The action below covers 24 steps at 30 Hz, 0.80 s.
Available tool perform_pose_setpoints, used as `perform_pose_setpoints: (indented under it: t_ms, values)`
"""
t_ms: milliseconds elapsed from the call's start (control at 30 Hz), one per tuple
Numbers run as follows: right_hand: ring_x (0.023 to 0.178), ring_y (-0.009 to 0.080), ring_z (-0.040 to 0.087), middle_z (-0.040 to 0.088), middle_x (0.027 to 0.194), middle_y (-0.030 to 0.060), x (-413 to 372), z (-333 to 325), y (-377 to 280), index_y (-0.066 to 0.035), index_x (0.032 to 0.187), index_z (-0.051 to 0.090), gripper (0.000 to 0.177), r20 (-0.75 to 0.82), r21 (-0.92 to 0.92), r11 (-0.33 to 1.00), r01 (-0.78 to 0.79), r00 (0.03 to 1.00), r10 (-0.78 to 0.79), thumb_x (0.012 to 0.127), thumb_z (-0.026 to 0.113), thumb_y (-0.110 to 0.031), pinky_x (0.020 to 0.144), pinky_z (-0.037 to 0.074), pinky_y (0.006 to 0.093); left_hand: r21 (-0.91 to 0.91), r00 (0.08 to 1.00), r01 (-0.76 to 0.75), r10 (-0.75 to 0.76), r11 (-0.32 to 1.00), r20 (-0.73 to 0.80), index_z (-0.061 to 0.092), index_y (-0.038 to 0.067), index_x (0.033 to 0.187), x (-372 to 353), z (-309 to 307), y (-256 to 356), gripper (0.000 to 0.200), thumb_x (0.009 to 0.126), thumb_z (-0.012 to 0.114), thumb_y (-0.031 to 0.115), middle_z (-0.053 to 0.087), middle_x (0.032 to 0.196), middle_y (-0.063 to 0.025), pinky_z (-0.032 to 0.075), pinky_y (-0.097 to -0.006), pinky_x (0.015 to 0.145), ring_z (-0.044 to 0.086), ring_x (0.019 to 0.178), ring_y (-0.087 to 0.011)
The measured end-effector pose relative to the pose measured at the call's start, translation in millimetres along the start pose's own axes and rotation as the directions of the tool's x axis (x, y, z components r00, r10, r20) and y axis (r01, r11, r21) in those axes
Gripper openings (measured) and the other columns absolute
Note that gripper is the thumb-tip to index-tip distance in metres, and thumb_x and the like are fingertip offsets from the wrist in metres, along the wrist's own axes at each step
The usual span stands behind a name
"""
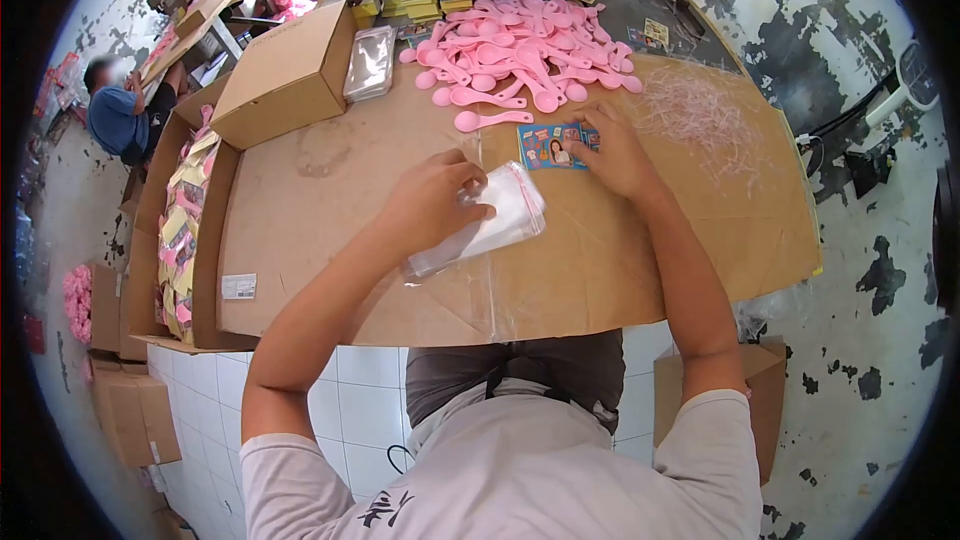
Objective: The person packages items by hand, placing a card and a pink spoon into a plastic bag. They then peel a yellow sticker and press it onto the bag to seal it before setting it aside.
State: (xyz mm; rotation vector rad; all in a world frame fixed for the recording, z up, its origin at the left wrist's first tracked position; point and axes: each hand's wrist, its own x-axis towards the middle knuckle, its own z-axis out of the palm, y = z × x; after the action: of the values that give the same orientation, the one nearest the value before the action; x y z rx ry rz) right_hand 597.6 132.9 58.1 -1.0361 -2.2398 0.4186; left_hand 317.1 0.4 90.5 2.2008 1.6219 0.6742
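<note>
My left hand (pixel 440 198) is over a stack of clear plastic bags (pixel 510 210) on the cardboard-covered table. Its fingers are curled, with a gap between thumb and forefinger, and the palm covers part of the stack. To the right, my right hand (pixel 615 152) has its fingers and thumb closed on the right side of a blue printed card (pixel 545 147). The card lies at or just above the cardboard. Just beyond it lies a single pink plastic spoon (pixel 490 120), in front of a large heap of pink spoons (pixel 535 45).
A closed cardboard box (pixel 285 75) and clear-wrapped packs (pixel 371 62) stand at the back left. An open carton (pixel 185 240) of packed items flanks the table. Pale shreds (pixel 705 115) lie to the right. A person (pixel 125 115) sits far left.
</note>
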Motion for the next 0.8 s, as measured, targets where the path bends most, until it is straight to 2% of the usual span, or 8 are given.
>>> perform_pose_setpoints:
  t_ms: [67,167,267,467,567,667,767,800]
  values:
    - [0.104,0.0284,0.063,0.063,0.108,0.0116,1,0,3,-0.004,0.111,0.067,0.026,-0.036,0.087,0.996,-0.010,0.999,0.014,0.087,0.074,-0.009,0.092,0.051,0.0394,-0.008,1.000,-0.010,0.010,1.000,0.030,0.071,0.002,0.101,10,5,-9,0.020,0.087,0.078,0.016,0.065,0.089,-0.0082,0.052,-0.0310,0.075,0.065,0.081,-0.0189]
    - [0.093,0.0202,0.065,0.066,0.100,0.0064,6,-3,3,-0.004,0.111,0.065,0.020,0.048,0.272,0.946,-0.178,0.984,0.172,0.092,0.071,-0.007,0.087,0.053,0.0364,-0.146,0.998,0.059,-0.054,0.987,0.038,0.070,0.001,0.093,14,6,-18,0.017,0.088,0.078,0.015,0.065,0.085,-0.0067,0.051,-0.0312,0.069,0.062,0.074,-0.0158]
    - [0.091,0.0142,0.064,0.067,0.097,0.0015,7,-3,-5,-0.004,0.112,0.064,0.016,0.095,0.729,0.667,-0.155,0.987,0.126,0.097,0.068,-0.008,0.087,0.052,0.0352,-0.281,0.989,0.146,-0.144,0.949,0.029,0.069,0.001,0.093,9,6,-21,0.017,0.088,0.078,0.014,0.065,0.080,-0.0047,0.049,-0.0298,0.066,0.061,0.072,-0.0113]
    - [0.092,0.0111,0.063,0.067,0.101,0.0009,-12,9,-37,-0.004,0.111,0.065,0.013,0.325,0.825,0.535,-0.183,0.927,-0.185,0.099,0.064,-0.006,0.082,0.051,0.0294,-0.404,0.966,0.255,-0.249,0.879,0.069,0.070,0.002,0.101,7,-2,-14,0.015,0.092,0.075,0.012,0.065,0.083,-0.0017,0.048,-0.0249,0.067,0.060,0.074,-0.0071]
    - [0.092,0.0111,0.062,0.066,0.101,0.0015,-15,15,-47,-0.003,0.107,0.066,0.010,0.391,0.470,0.880,0.073,0.876,-0.282,0.097,0.064,-0.006,0.083,0.050,0.0284,-0.615,0.979,0.122,-0.198,0.779,-0.056,0.070,0.000,0.114,8,10,-30,0.023,0.094,0.073,0.011,0.067,0.091,-0.0011,0.050,-0.0234,0.071,0.061,0.078,-0.0076]
    - [0.107,0.0151,0.064,0.066,0.108,0.0067,-17,16,-48,0.001,0.105,0.066,0.012,0.498,0.589,0.781,-0.206,0.854,-0.151,0.095,0.062,0.003,0.092,0.051,0.0325,-0.718,0.969,0.161,-0.247,0.677,-0.016,0.065,-0.002,0.128,6,8,-43,0.035,0.096,0.070,0.011,0.068,0.098,-0.0012,0.051,-0.0234,0.076,0.063,0.084,-0.0076]
    - [0.093,0.0103,0.062,0.067,0.099,0.0014,-20,25,-39,-0.002,0.105,0.067,0.011,0.350,0.760,0.629,-0.166,0.919,-0.181,0.095,0.065,-0.003,0.079,0.051,0.0300,-0.763,0.951,0.239,-0.305,0.601,0.057,0.064,-0.001,0.124,9,-9,-48,0.029,0.099,0.066,0.013,0.069,0.101,-0.0025,0.052,-0.0254,0.077,0.065,0.087,-0.0080]
    - [0.092,0.0100,0.062,0.067,0.099,0.0017,-18,23,-37,-0.002,0.106,0.067,0.012,0.295,0.735,0.660,-0.155,0.949,-0.106,0.095,0.065,-0.003,0.078,0.051,0.0298,-0.816,0.946,0.224,-0.319,0.533,0.052,0.063,0.000,0.124,10,-12,-46,0.028,0.099,0.065,0.013,0.070,0.101,-0.0034,0.053,-0.0261,0.078,0.066,0.087,-0.0089]
